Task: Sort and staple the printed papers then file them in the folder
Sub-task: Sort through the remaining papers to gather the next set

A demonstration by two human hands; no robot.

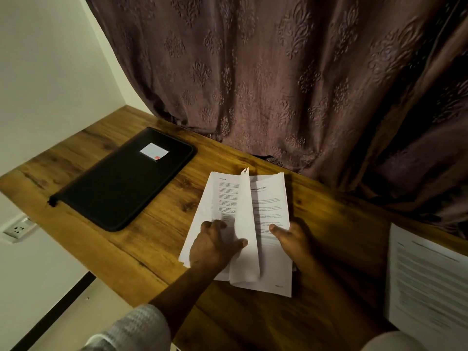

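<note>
Paper such as this is light, limp and slick sheet on sheet, so my judgement is that it will fan, slide or crease if pulled by 1 corner; the lower edge, pinched with a thumb on top and fingers beneath, looks the safest hold, with the bundle squared against the desk (253,323) before any stapling.

The printed papers (271,206) lie at the middle of the frame on the wooden desk, spread open like a book, with 1 raised sheet (244,224) standing on edge between the 2 halves. The left hand (215,247) reaches in from the lower left, wrist low, its curled fingers lying on the left half and its thumb set against the raised sheet, clasping it. The right hand (293,239) holds the right half at its lower right edge, thumb on top; its fingers are hidden under the paper.

Left of centre, well apart from the papers, lies the black folder (121,183), closed and flat. Another printed stack (428,282) rests at the right edge of the frame.
</note>
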